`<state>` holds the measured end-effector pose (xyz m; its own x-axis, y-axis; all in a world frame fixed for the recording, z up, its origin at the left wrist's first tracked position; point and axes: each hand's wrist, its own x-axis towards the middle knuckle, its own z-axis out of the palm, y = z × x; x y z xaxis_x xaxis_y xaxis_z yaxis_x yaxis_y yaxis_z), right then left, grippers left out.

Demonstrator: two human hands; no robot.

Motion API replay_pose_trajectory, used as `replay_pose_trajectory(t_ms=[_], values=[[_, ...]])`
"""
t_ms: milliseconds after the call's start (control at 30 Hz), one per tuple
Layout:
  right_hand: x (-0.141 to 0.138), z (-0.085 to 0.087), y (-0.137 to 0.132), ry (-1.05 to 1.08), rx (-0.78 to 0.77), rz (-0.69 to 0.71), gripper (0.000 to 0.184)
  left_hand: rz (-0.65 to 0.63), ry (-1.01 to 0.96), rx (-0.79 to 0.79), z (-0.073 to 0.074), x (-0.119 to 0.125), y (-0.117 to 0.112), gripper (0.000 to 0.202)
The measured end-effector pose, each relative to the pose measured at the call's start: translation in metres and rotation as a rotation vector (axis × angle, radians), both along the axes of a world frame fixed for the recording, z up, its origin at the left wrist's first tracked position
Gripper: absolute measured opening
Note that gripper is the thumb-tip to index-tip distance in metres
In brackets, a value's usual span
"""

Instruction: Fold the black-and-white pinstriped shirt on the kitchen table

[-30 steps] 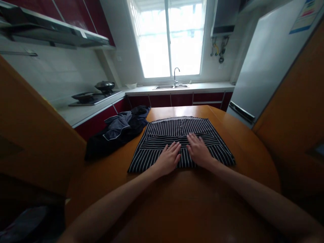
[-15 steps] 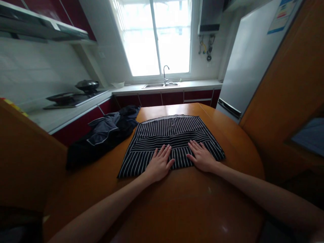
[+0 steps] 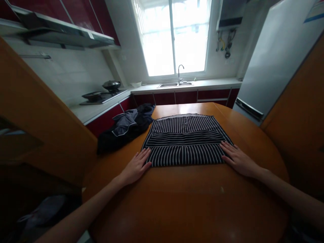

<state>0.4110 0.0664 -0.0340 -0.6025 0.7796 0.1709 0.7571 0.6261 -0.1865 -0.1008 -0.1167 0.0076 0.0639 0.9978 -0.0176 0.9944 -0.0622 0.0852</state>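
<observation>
A black garment with white stripes lies folded and flat on the wooden table. Its stripes run upright on most of it and crosswise in a band over the middle. My left hand rests on its near left corner, fingers stretched out. At the near right corner, my right hand lies flat with its fingertips on the cloth and its fingers apart. Neither hand grips the fabric.
Dark clothes with a grey piece lie heaped on the table's left side. Beyond stand a counter with a sink, a stove with pans on the left, and a fridge on the right.
My hands have spread apart from the middle of the near edge to the garment's two near corners. The near edge now lies straighter. The view has turned slightly left.
</observation>
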Motion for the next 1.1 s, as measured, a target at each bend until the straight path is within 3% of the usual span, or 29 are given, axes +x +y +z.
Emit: replay_pose_trajectory(t_ms=[133,267,367,467,633,900,1100], values=[[0.018,-0.004,0.003,0.013,0.012,0.049,0.07,-0.06,-0.079,-0.031,0.005,-0.034,-0.015,0.074],[0.037,-0.006,0.002,0.02,0.07,0.105,0.073,-0.021,-0.17,0.043,0.019,-0.055,-0.028,0.087],[0.043,-0.004,0.001,0.034,0.157,0.183,0.077,-0.074,-0.186,0.084,0.031,-0.05,-0.033,0.089],[0.042,0.0,0.0,0.053,0.263,0.276,0.075,-0.232,-0.152,0.157,0.036,-0.036,-0.032,0.074],[0.044,0.002,0.006,0.03,0.335,0.409,0.06,-0.386,-0.021,0.296,0.031,-0.027,-0.024,0.045],[0.058,0.004,0.011,0.073,0.301,0.377,0.053,-0.39,0.022,0.413,0.017,-0.029,-0.018,0.048],[0.06,0.009,0.007,0.158,0.255,0.342,0.051,-0.475,-0.041,0.461,0.009,-0.039,-0.009,0.043]])
